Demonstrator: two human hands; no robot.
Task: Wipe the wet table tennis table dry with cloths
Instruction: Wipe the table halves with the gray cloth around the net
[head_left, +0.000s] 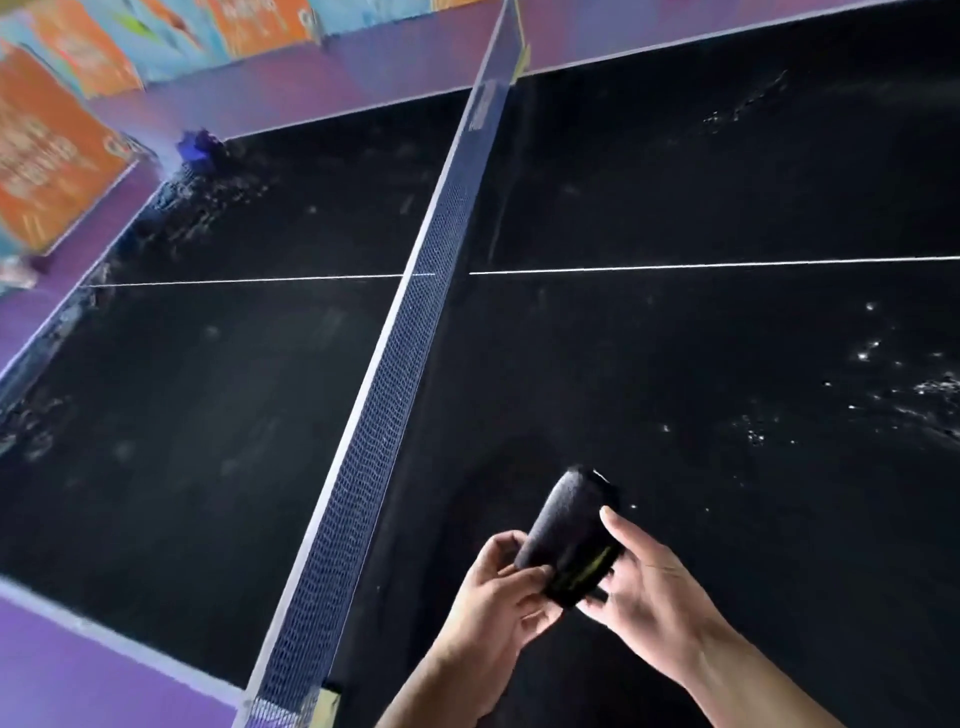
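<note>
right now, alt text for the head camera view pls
Two bare hands, left hand and right hand, hold a dark rolled cloth just above a black table tennis table, right of the net. Water droplets glisten at the right.

Black table (675, 208) with white lines and glinting white droplets, a blue mesh net (395, 395) edged white, a dark cloth (563, 535) with yellow-green stripe, purple floor (78, 675), orange banners (47, 150).
</note>
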